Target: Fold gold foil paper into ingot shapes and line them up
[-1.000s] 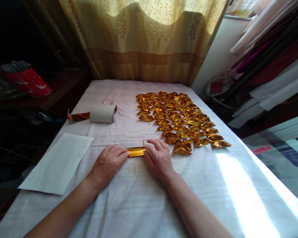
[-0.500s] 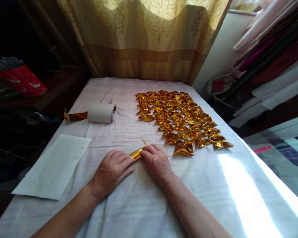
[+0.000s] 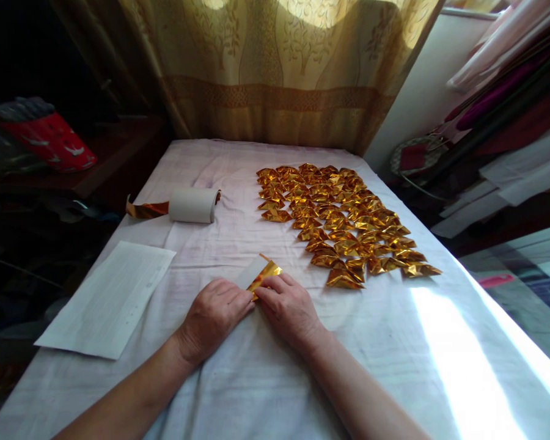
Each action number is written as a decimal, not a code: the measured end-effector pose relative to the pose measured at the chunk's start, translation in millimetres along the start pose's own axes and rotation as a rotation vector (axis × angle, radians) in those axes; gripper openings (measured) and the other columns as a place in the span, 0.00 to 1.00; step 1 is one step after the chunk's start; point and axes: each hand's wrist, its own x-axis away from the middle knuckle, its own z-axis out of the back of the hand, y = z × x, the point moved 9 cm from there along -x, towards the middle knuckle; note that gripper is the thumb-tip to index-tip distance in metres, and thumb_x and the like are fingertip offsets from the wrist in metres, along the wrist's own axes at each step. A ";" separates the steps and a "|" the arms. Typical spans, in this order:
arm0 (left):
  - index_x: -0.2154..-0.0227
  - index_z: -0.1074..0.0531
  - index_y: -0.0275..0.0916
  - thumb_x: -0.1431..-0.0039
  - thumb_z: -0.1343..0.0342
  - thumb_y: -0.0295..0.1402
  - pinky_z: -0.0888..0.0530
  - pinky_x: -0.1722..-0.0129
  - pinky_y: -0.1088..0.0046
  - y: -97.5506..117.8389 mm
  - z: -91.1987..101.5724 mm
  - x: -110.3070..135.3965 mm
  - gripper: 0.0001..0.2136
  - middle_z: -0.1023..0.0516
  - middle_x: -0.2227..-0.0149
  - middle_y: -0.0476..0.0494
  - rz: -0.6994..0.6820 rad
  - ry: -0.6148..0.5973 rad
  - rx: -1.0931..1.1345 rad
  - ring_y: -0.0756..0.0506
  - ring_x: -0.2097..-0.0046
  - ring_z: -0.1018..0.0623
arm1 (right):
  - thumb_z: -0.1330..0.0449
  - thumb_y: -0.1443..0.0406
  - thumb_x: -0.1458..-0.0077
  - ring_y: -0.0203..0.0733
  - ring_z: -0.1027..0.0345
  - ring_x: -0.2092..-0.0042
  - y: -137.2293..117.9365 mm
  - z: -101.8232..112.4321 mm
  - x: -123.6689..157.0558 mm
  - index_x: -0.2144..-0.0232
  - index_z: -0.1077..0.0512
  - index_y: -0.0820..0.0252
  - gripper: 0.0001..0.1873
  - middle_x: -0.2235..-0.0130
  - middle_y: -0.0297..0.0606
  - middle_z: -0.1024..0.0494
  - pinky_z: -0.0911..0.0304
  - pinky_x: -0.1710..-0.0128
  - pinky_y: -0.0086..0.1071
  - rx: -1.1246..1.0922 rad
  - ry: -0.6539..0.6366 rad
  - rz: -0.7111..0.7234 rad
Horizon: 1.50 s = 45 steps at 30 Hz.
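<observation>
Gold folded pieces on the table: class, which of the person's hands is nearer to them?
Right. The right hand lies at the near left of the gold folded pieces, apart from them; the left hand is farther left.

Bare left grip point(image 3: 220, 310), bare right grip point(image 3: 291, 310), rounded knuckles point(image 3: 220, 283), creased left wrist point(image 3: 186, 347), bare tapering forearms point(image 3: 360, 377)

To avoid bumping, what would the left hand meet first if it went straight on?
The left hand would first meet the gold foil piece at its fingertips, then probably the right hand; depth is unclear.
</observation>
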 end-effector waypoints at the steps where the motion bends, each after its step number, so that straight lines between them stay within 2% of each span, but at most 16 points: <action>1: 0.66 0.25 0.38 0.32 0.48 0.33 0.29 0.57 0.67 -0.6 0.1 0.4 0.09 0.21 0.69 0.47 0.004 -0.009 0.019 0.46 0.64 0.24 | 0.40 0.67 0.38 0.41 0.32 0.61 0.7 -1.2 0.6 0.65 0.22 0.54 0.06 0.62 0.37 0.21 0.36 0.61 0.32 -0.005 -0.015 0.002; 5: 0.62 0.23 0.41 0.33 0.47 0.36 0.29 0.55 0.66 -6.1 -0.2 2.7 0.09 0.20 0.62 0.46 0.020 -0.039 0.068 0.45 0.59 0.24 | 0.40 0.68 0.39 0.42 0.32 0.61 2.5 1.8 2.8 0.64 0.23 0.55 0.06 0.61 0.38 0.21 0.37 0.61 0.34 0.004 -0.033 -0.027; 10: 0.62 0.22 0.42 0.32 0.48 0.35 0.30 0.56 0.66 -9.7 -1.5 4.0 0.10 0.19 0.64 0.46 0.038 -0.038 0.074 0.46 0.60 0.24 | 0.38 0.65 0.39 0.44 0.32 0.60 -2.7 5.6 4.0 0.62 0.24 0.55 0.04 0.61 0.39 0.21 0.41 0.61 0.36 0.046 -0.042 -0.044; 14: 0.63 0.22 0.41 0.31 0.51 0.35 0.30 0.57 0.66 -8.5 -0.1 2.0 0.12 0.19 0.64 0.47 0.039 -0.033 0.075 0.46 0.61 0.24 | 0.39 0.64 0.38 0.43 0.33 0.61 -1.3 4.0 4.7 0.66 0.23 0.53 0.04 0.62 0.37 0.21 0.42 0.62 0.35 0.022 -0.056 -0.048; 19: 0.63 0.23 0.41 0.31 0.51 0.35 0.29 0.56 0.66 -10.4 -0.3 2.8 0.12 0.19 0.64 0.46 0.053 -0.030 0.096 0.46 0.61 0.24 | 0.41 0.64 0.37 0.42 0.31 0.60 6.2 4.2 5.6 0.66 0.22 0.54 0.08 0.60 0.38 0.21 0.39 0.59 0.34 -0.097 -0.035 -0.115; 22: 0.63 0.23 0.40 0.31 0.50 0.35 0.29 0.56 0.66 -15.7 -4.1 5.0 0.11 0.20 0.63 0.45 0.094 -0.026 0.132 0.46 0.60 0.24 | 0.41 0.65 0.38 0.41 0.31 0.60 11.8 3.0 5.9 0.69 0.23 0.56 0.08 0.63 0.38 0.21 0.38 0.59 0.34 -0.149 -0.008 -0.192; 28: 0.67 0.25 0.39 0.33 0.49 0.34 0.29 0.56 0.65 -26.5 -13.8 5.5 0.10 0.22 0.62 0.44 0.216 -0.062 0.188 0.45 0.59 0.26 | 0.40 0.66 0.41 0.42 0.31 0.63 19.7 -2.6 5.7 0.72 0.27 0.56 0.07 0.67 0.37 0.24 0.39 0.62 0.34 -0.122 0.018 -0.308; 34: 0.70 0.28 0.39 0.36 0.45 0.33 0.30 0.55 0.64 -29.8 -14.5 4.2 0.08 0.24 0.61 0.44 0.294 -0.053 0.217 0.44 0.58 0.27 | 0.39 0.66 0.41 0.41 0.33 0.64 19.4 -4.9 3.9 0.73 0.29 0.57 0.07 0.67 0.37 0.25 0.42 0.63 0.33 -0.065 0.018 -0.315; 45: 0.72 0.31 0.40 0.37 0.45 0.32 0.31 0.54 0.63 -31.6 -22.0 3.2 0.07 0.26 0.61 0.44 0.333 -0.089 0.169 0.43 0.57 0.28 | 0.39 0.65 0.41 0.42 0.33 0.65 19.9 -6.1 2.9 0.73 0.30 0.57 0.07 0.68 0.37 0.26 0.43 0.65 0.33 -0.007 0.026 -0.323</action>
